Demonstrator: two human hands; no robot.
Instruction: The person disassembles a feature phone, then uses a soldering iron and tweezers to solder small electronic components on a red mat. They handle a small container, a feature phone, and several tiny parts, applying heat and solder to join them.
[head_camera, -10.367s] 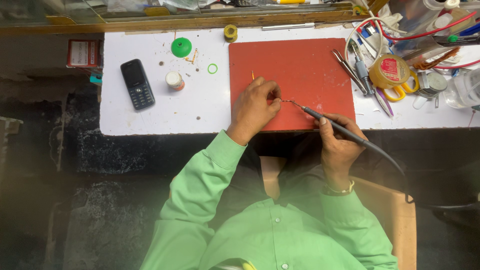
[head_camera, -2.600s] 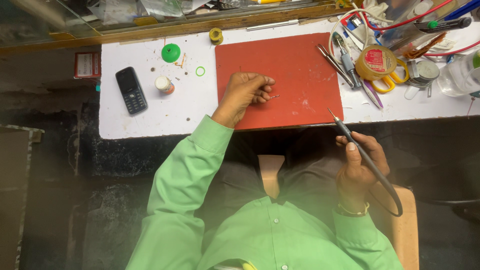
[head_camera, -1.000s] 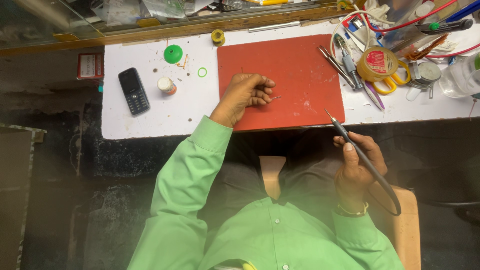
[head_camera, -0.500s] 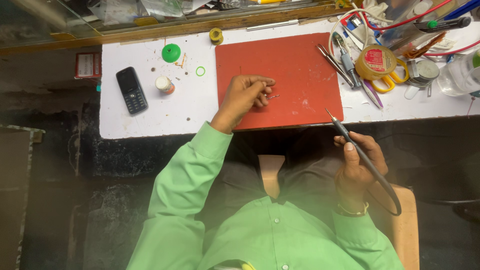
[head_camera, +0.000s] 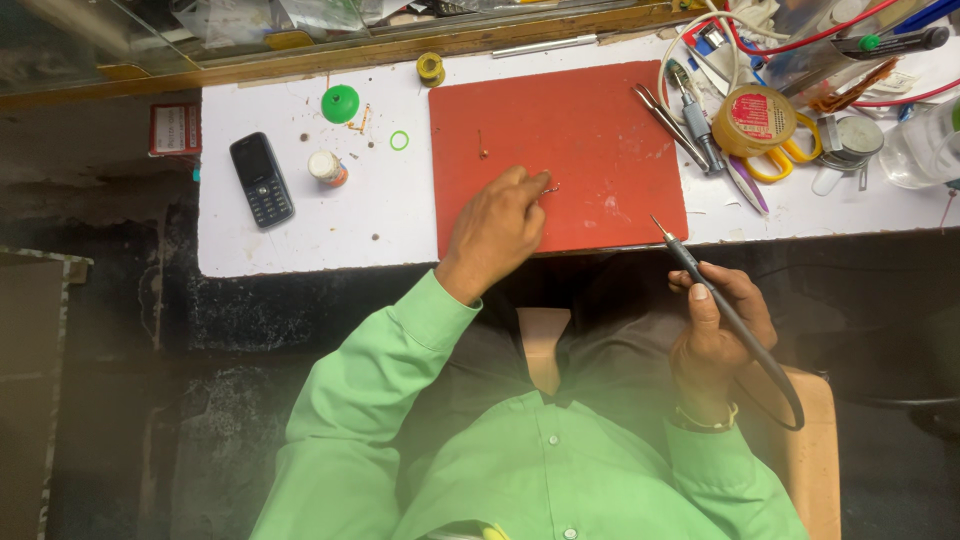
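Observation:
My left hand rests on the red mat, with its fingertips pinching a tiny wire piece. Another small metal piece lies on the mat a little further back. My right hand is off the table, near my lap, holding a thin black corded soldering pen. The pen's tip points up towards the front right corner of the mat.
On the white table lie a black phone, a small bottle, a green cap and a green ring. Tweezers, a tape roll, yellow scissors and cables crowd the right side.
My left hand has stayed on the mat, pinching the small piece. My right hand with the pen has barely moved over the last second; ten seconds ago it worked at the mat.

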